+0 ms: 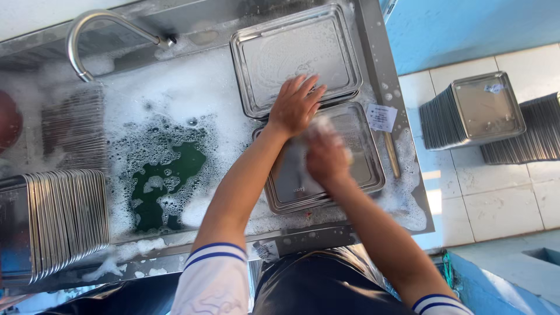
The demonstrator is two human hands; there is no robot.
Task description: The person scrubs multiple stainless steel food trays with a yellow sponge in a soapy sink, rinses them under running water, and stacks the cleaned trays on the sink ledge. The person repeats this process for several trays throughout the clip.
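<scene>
My left hand [296, 105] lies flat, fingers spread, on the near edge of a steel tray [294, 55] that rests at the back right of the sink. My right hand [326, 154] is closed on a soapy white sponge [319, 125] and presses it on a second steel tray [364, 160] in front of me. That nearer tray sits on more trays stacked beneath it. Both forearms reach out from white sleeves with blue stripes.
The steel sink [373, 52] is full of foamy water with a dark green patch [166, 181]. A curved tap [87, 35] stands at the back left. Rows of upright trays [64, 221] fill the left side. Two tray stacks [472, 111] sit on the tiled floor at right.
</scene>
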